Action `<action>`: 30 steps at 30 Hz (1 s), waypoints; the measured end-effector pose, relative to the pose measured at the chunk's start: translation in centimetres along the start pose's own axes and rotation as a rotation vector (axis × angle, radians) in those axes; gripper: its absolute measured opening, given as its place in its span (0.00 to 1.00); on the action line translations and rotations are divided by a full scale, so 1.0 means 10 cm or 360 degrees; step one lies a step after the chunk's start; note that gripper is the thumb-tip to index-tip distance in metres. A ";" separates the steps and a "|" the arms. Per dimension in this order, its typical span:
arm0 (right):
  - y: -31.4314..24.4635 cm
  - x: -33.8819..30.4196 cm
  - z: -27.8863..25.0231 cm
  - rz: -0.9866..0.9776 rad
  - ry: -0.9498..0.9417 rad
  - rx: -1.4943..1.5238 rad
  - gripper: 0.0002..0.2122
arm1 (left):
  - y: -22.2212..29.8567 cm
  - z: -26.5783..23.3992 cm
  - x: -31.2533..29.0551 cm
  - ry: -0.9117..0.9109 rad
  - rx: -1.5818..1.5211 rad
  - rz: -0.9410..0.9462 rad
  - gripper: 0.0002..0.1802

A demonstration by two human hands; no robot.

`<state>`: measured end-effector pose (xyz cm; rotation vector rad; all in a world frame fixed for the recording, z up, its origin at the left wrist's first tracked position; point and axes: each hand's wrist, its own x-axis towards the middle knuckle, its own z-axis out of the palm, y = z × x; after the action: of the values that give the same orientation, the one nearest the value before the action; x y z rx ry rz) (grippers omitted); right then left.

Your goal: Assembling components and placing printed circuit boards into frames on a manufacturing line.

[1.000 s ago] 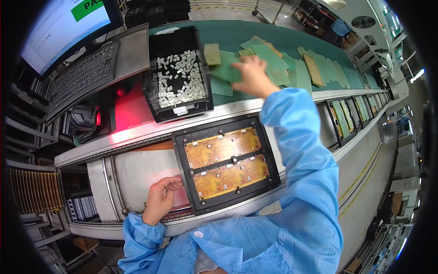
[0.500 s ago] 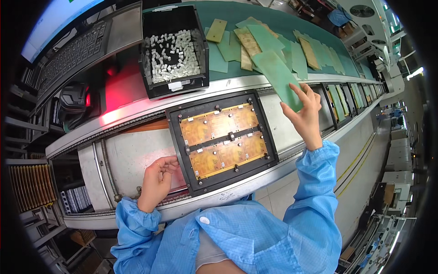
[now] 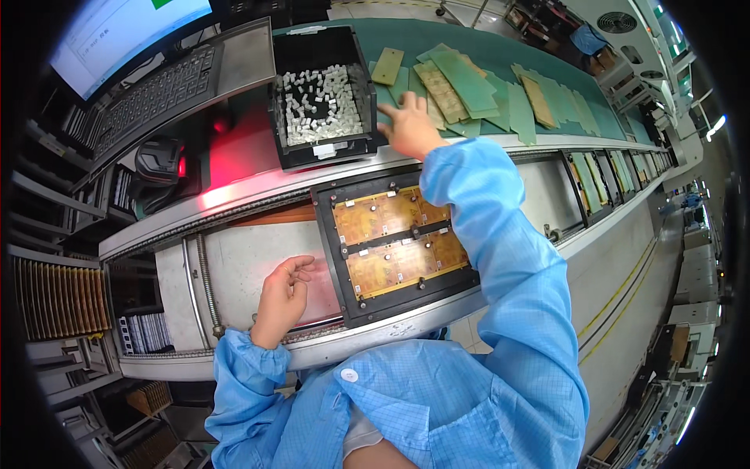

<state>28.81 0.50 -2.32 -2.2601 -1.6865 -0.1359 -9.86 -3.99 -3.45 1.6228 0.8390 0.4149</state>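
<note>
My right hand point(image 3: 414, 129) reaches across the rail to the green bench. Its fingers are spread beside the right wall of a black bin point(image 3: 284, 160) that holds many small white parts point(image 3: 328, 129). Green sheets point(image 3: 402, 84) lie just beyond the fingertips; whether any is touched is hard to see. Near the front rail my left hand point(image 3: 283, 301) hovers with loosely bent fingers and nothing in it. To its right a black frame fixture point(image 3: 332, 258) carries amber circuit boards point(image 3: 384, 213); my right sleeve covers its right side.
Loose green sheets point(image 3: 469, 82) and yellowish boards point(image 3: 440, 92) are heaped on the green mat. A keyboard point(image 3: 156, 102), a monitor point(image 3: 117, 39) and a scanner point(image 3: 160, 164) with red light stand at left. Further fixtures point(image 3: 590, 181) line the conveyor rightward.
My right hand has let go of the green sheet, which lies on the heap, and has moved left to the bin's side. My left hand stays near the fixture. The view has shifted slightly.
</note>
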 end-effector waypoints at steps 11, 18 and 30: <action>-0.05 0.22 0.02 -0.0042 -0.0125 -0.0279 0.20 | 0.02 -0.06 0.03 -0.0025 0.0323 0.0128 0.20; -0.16 0.04 0.18 0.0574 0.0273 -0.0211 0.37 | 0.11 -0.09 0.03 0.0052 0.0382 0.0177 0.20; 0.61 0.12 -1.33 0.1446 -0.0489 0.2655 0.39 | 0.05 -0.16 -0.08 0.0001 0.0465 0.0283 0.18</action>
<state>36.43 -3.98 9.38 -1.3336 -0.1989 1.2952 -11.37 -3.48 -2.40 1.9776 0.7853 0.4320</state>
